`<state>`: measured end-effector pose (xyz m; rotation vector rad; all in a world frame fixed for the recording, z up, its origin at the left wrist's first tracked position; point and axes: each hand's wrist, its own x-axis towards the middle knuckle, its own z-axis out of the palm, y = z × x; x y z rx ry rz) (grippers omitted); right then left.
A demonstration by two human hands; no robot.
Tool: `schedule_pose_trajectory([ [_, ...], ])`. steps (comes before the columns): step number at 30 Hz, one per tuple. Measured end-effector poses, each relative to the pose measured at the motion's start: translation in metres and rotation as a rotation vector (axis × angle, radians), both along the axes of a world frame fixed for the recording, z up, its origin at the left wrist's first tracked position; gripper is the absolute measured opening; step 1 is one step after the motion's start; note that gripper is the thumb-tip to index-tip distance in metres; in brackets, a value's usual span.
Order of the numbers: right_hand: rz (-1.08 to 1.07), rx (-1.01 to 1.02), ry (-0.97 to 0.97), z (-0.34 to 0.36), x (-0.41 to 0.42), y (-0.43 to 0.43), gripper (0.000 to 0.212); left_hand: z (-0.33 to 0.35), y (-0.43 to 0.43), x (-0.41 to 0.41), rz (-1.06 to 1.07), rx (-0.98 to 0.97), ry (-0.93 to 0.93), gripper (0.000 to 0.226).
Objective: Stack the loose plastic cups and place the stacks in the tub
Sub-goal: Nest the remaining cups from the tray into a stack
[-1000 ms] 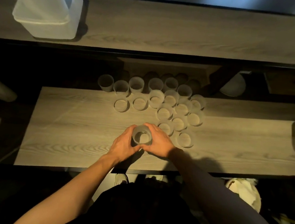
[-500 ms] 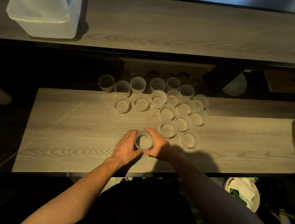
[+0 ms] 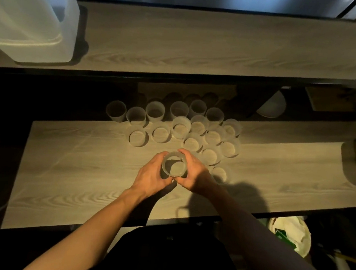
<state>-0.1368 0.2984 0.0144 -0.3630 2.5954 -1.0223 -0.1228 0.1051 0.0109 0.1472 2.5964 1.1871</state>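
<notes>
Little has moved since the earlier frames: both hands stay closed round the same item, at the same spot on the lower shelf (image 3: 79, 169).

- Left hand (image 3: 151, 175): fingers curled round the near-left wall of the held cup (image 3: 174, 165).
- Right hand (image 3: 193, 175): fingers curled round its far-right wall.
- Held cup: frosted plastic, mouth up. The rim looks layered, possibly several cups nested; the count cannot be told.
- Loose cups (image 3: 196, 136): a cluster just beyond the hands, the nearest touching or just beside the right hand's knuckles.
- Tub (image 3: 34, 21): translucent, on the upper shelf (image 3: 202, 42), well apart, far ahead and to the left of the left hand.

Risks, as judged:
- The right hand's knuckles could knock over the nearest light cups.
- A cup seated crooked may jam or tilt the stack.
- A loosely nested stack could separate on the long lift to the tub.

Brands, labels, writing: none legible.
</notes>
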Motion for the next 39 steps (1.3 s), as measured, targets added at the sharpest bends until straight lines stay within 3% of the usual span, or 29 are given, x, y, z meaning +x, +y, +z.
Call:
schedule_pose_trajectory([
  [10, -0.062, 0.038, 0.007, 0.007, -0.020, 0.077, 0.086, 0.007, 0.074, -0.023, -0.034, 0.025, 0.007, 0.070],
  [20, 0.056, 0.052, -0.086, -0.014, -0.040, 0.087, 0.084, -0.013, 0.087, -0.025, 0.041, -0.055, -0.047, 0.072],
  [28, 0.183, 0.265, 0.122, -0.030, -0.032, 0.080, 0.088, -0.034, 0.094, -0.012, 0.082, -0.088, -0.200, 0.070],
  [39, 0.088, 0.037, 0.090, 0.017, -0.045, 0.108, 0.091, 0.012, 0.106, -0.024, 0.103, -0.001, 0.032, 0.074],
])
